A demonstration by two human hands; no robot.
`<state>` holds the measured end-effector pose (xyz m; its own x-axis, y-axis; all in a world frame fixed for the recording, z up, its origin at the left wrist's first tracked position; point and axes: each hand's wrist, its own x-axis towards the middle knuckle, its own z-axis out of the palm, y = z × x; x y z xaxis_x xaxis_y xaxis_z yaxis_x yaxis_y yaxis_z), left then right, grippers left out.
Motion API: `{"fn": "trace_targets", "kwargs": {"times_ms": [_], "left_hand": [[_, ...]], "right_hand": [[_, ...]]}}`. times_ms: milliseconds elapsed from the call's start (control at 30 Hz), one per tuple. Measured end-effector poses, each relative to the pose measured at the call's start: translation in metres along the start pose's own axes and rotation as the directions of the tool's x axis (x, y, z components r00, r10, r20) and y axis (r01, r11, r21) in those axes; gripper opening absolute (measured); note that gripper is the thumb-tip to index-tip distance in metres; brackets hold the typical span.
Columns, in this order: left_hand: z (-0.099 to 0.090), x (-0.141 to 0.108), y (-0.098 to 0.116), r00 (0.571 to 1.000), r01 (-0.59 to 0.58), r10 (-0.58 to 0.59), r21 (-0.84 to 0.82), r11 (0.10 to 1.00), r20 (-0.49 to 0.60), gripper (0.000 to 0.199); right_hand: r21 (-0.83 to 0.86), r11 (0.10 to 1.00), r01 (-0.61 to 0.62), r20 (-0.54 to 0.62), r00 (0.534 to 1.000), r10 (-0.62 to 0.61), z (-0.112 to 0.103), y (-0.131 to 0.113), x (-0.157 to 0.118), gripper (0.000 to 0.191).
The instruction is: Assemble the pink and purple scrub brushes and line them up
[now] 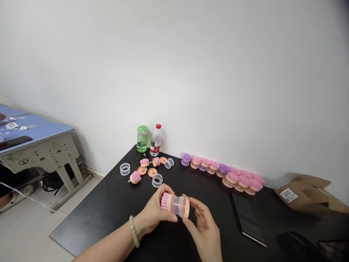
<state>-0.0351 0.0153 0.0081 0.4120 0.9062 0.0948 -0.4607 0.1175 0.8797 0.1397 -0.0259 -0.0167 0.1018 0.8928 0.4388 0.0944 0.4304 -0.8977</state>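
A brush (pixel 177 206) with pink bristles, a clear middle and peach rings lies sideways between my two hands, above the black table (pixel 92 218). My left hand (pixel 156 211), with a green bead bracelet at the wrist, is closed round its bristle end. At the other end, the fingertips and thumb of my right hand (pixel 203 227) pinch the peach ring. Beyond them lie a clear ring (pixel 157 180), another clear ring (pixel 124 169), a peach disc (pixel 152 172) and a pink bristle head (pixel 135 177).
Along the wall stands a row of pink and purple brushes (pixel 212 166). A green bottle (pixel 142 139) and a red-capped water bottle (pixel 156 141) are at the back corner. On the right lie a tablet (pixel 247 218) and a brown paper bag (pixel 311 194). A blue table (pixel 40 127) stands left.
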Motion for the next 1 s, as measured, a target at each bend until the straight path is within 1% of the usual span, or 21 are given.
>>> {"fn": "trace_targets", "kwargs": {"times_ms": [133, 200, 300, 500, 633, 700, 800, 867, 967, 1000], "left_hand": [[-0.002, -0.001, 0.004, 0.999, -0.039, 0.039, 0.133, 0.990, 0.003, 0.067], [-0.004, -0.001, 0.005, 0.998, -0.055, 0.054, 0.165, 0.985, 0.013, 0.066], [-0.008, -0.001, 0.004, 0.998, -0.061, 0.057, 0.177, 0.982, 0.031, 0.066], [-0.014, 0.001, -0.002, 0.999, -0.001, -0.005, 0.138, 0.990, 0.045, 0.068], [-0.016, 0.001, -0.004, 0.997, 0.029, -0.037, 0.112, 0.993, 0.071, 0.067], [-0.018, 0.002, -0.004, 0.997, 0.017, -0.028, 0.143, 0.990, 0.078, 0.066], [-0.019, 0.003, -0.003, 0.995, 0.002, -0.022, 0.205, 0.979, 0.097, 0.063], [-0.018, 0.003, -0.002, 0.991, 0.028, -0.052, 0.197, 0.980, 0.120, 0.060], [-0.013, 0.001, -0.001, 0.974, 0.148, -0.161, 0.089, 0.985, 0.159, 0.050], [-0.011, 0.001, -0.002, 0.966, 0.192, -0.196, 0.040, 0.981, 0.171, 0.049]], "right_hand": [[-0.181, 0.971, 0.156, 0.016, 0.988, -0.155, -0.005, -0.001, 0.001, 0.039], [-0.257, 0.936, 0.242, 0.047, 0.970, -0.238, -0.007, -0.003, 0.002, 0.040], [-0.321, 0.892, 0.318, 0.088, 0.948, -0.306, -0.008, -0.007, 0.003, 0.042], [-0.337, 0.849, 0.406, 0.155, 0.914, -0.375, -0.005, -0.016, 0.005, 0.042], [-0.321, 0.861, 0.394, 0.182, 0.918, -0.352, -0.005, -0.021, 0.007, 0.041], [-0.324, 0.859, 0.397, 0.205, 0.916, -0.346, -0.006, -0.022, 0.008, 0.041], [-0.357, 0.807, 0.470, 0.279, 0.878, -0.388, -0.011, -0.024, 0.009, 0.046], [-0.365, 0.768, 0.526, 0.341, 0.843, -0.416, -0.013, -0.027, 0.009, 0.051], [-0.344, 0.739, 0.579, 0.425, 0.798, -0.427, -0.014, -0.032, 0.009, 0.053], [-0.340, 0.737, 0.585, 0.444, 0.790, -0.422, -0.014, -0.033, 0.009, 0.053]]}}
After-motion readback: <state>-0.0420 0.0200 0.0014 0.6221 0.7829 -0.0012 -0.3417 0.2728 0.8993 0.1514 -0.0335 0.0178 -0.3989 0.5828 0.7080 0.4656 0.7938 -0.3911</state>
